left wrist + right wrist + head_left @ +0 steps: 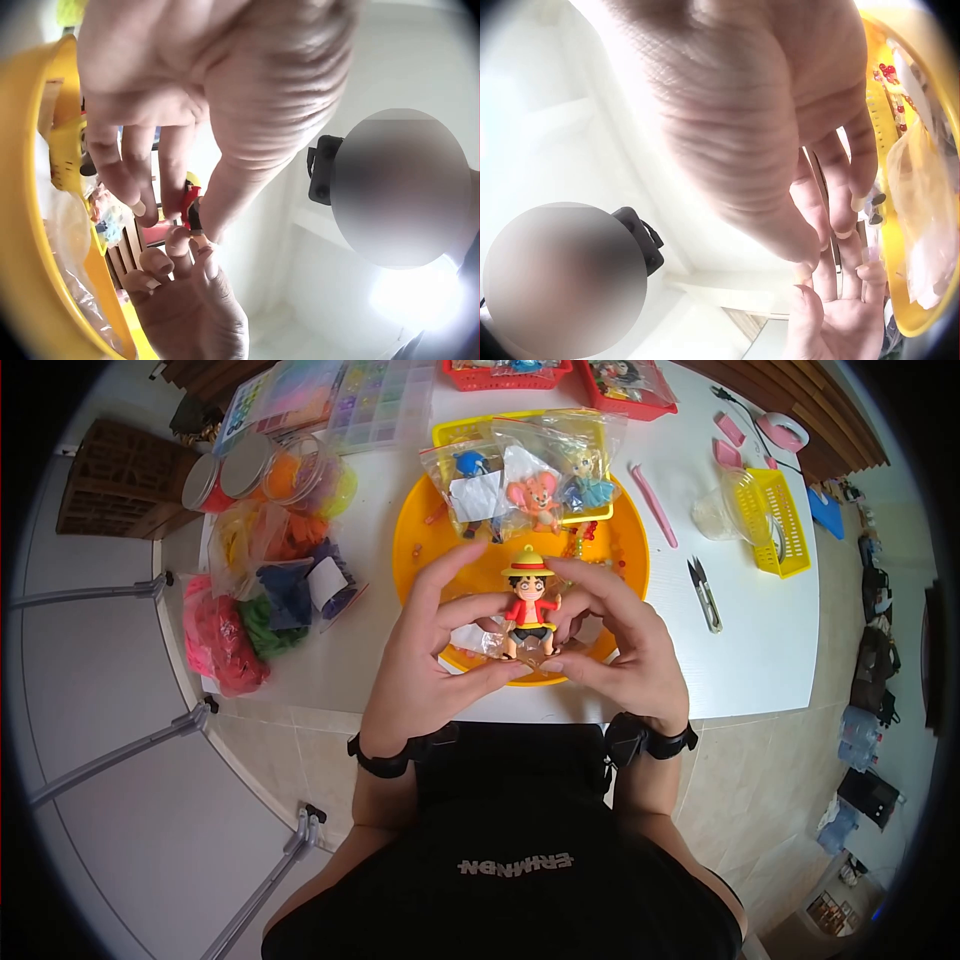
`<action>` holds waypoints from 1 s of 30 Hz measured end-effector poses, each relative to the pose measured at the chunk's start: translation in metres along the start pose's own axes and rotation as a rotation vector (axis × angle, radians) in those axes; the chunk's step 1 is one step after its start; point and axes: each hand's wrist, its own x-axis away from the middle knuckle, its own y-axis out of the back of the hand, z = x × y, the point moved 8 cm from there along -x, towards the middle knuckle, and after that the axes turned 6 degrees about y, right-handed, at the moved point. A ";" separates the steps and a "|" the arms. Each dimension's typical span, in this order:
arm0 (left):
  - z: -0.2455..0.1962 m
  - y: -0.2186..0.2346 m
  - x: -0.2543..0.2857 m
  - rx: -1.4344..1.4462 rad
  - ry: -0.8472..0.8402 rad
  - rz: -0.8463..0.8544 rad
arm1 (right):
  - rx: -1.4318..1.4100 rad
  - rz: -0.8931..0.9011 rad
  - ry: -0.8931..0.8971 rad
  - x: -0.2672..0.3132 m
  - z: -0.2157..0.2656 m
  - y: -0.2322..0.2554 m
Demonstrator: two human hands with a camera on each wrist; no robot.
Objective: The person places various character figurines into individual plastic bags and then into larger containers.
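A small toy figure (530,605) with a yellow straw hat, red top and dark shorts is held upright between both hands, facing the head camera. My left hand (425,640) pinches it from the left, thumb near its foot and fingers at its side. From the right, my right hand (630,635) pinches it the same way, thumb at the other foot. In the left wrist view the figure's red top (192,204) shows between the fingertips; in the right wrist view the fingers hide it. Below the hands lies a round orange tray (410,530) with clear plastic bags in it.
A yellow basket (605,435) with bagged figures, one a brown mouse (535,498), overlaps the tray's far side. Left are bags of coloured material (225,640) and jars (250,468). To the right lie snips (705,595), pink tweezers (653,505) and another yellow basket (785,525).
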 end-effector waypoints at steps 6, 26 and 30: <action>-0.004 0.002 -0.002 -0.220 -0.036 0.033 | -0.017 -0.014 -0.022 0.002 -0.003 0.000; -0.008 -0.002 -0.002 -0.244 -0.062 0.003 | 0.036 -0.049 0.019 0.003 0.001 0.006; -0.008 0.000 -0.001 -0.296 -0.061 0.015 | 0.061 -0.040 0.033 0.003 0.000 0.007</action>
